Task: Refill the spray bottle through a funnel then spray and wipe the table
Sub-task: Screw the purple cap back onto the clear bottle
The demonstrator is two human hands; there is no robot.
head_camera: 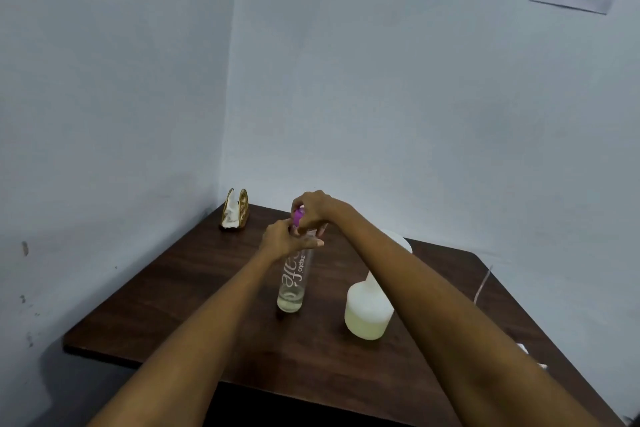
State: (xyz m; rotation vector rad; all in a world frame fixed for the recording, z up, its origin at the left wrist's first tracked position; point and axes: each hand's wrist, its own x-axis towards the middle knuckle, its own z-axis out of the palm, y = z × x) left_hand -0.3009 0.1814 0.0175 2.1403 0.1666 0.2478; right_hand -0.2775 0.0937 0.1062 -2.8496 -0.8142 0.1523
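On table (194,291) | clear bottle (292,284) upright | left hand (282,239) grips neck | right hand (311,210) pinches purple cap (297,215)

Only 1 view exists: a wide-angle camera worn on the person's head, facing forward and down into a room corner. Both forearms stretch away from the lower edge toward the middle of the picture. The dark worktop (180,291) fills the lower half at arm's reach, the pale walls (415,97) rise behind it, curved by the lens.
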